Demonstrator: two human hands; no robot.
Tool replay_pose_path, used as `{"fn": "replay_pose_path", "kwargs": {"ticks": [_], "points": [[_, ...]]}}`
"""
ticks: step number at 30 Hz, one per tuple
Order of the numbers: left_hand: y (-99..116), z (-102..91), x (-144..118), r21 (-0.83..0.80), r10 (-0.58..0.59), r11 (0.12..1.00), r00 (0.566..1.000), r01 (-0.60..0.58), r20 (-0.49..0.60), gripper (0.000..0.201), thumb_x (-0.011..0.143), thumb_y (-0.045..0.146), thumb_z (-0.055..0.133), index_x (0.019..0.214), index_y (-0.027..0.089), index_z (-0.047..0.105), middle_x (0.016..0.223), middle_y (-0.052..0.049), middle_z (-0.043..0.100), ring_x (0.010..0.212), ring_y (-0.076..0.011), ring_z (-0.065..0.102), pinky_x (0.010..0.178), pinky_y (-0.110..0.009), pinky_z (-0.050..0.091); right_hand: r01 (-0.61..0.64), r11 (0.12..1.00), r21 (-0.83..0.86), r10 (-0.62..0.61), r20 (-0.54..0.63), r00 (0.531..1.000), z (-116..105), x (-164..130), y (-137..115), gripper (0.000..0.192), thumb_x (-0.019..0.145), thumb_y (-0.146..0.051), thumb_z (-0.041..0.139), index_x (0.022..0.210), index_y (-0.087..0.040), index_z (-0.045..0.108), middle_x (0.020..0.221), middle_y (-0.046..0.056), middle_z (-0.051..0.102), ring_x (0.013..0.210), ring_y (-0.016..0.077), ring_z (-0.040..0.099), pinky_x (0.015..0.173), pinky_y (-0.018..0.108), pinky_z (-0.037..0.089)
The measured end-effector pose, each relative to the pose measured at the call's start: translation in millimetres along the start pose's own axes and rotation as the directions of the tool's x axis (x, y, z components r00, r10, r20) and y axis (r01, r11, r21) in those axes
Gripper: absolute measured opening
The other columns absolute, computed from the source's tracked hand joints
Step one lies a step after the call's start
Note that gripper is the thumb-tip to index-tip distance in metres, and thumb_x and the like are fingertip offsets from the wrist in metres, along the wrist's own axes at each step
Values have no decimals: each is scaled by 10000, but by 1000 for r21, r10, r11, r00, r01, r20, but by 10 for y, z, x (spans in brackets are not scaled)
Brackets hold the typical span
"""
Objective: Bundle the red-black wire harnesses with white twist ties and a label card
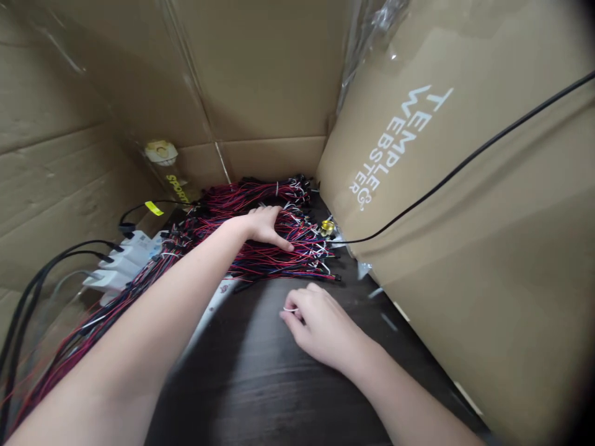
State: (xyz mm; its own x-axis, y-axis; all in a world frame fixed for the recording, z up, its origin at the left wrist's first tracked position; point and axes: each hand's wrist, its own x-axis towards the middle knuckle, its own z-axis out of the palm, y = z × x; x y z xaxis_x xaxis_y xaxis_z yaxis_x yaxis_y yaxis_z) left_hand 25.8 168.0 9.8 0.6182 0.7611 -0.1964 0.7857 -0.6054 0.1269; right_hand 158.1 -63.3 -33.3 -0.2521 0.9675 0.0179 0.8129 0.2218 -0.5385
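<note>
My left hand (266, 226) rests on a pile of red, black and blue wire bundles (307, 248), thumb stretched out over the wires and apart from the fingers. Its fingertips are partly hidden among the wires. Nearer to me, my right hand (320, 319) is closed just above the dark table, thumb and forefinger pinching a thin white tie (290, 310). Only a short piece of that tie shows. Another wire bundle (260, 191) lies behind, with a white tie around it and small black connectors at its ends.
Cardboard walls (264, 74) surround the dark tabletop (260, 371). A black cable (455, 170) slants across the right-hand box. At left stand a white power strip (125, 260) with plugged-in cords and a clear bottle (167, 167). A yellow tape roll (327, 227) lies beside the wires.
</note>
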Motion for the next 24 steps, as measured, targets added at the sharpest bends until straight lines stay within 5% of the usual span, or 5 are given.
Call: {"fn": "replay_pose_path", "kwargs": {"ticks": [8,13,17,20,24], "points": [[130,-29,-353,-105,250,960,964,-259,-88,776,764,592,762,1378,155,576,1386,-144,653,1233,-320,644,1071,-410,506,49,998,-49,-48,8,999,21,170,85,65,1001,-145,662,937,-138,649,1076,108,600,1068,272,525,948,388,458],[236,128,-571,10,360,932,919,-363,-163,504,890,419,607,1265,85,561,1231,-183,640,1126,-309,631,999,-402,522,72,996,-46,-72,4,997,64,182,108,88,993,-138,659,916,-151,619,1067,100,585,1041,275,516,949,425,460],[291,275,-609,54,332,943,927,-327,-173,644,837,474,597,1310,47,503,1357,-245,548,1164,-371,615,1025,-470,513,58,997,-55,-58,5,998,73,217,134,105,1004,-191,666,912,-147,642,1119,132,591,1128,314,509,1056,503,420],[334,325,-608,86,301,953,937,-290,-176,886,772,593,626,1405,6,425,1588,-326,331,1350,-472,511,1120,-534,449,48,997,-63,-47,16,999,71,212,142,120,1015,-207,654,917,-139,658,1146,152,598,1167,329,511,1095,522,400],[333,303,-601,90,299,953,949,-290,-98,873,740,536,641,1394,-5,437,1401,-307,547,1270,-450,573,1077,-516,468,53,995,-84,-51,31,998,53,188,104,99,1012,-189,643,927,-138,648,1152,153,603,1127,326,530,1035,508,451]]}}
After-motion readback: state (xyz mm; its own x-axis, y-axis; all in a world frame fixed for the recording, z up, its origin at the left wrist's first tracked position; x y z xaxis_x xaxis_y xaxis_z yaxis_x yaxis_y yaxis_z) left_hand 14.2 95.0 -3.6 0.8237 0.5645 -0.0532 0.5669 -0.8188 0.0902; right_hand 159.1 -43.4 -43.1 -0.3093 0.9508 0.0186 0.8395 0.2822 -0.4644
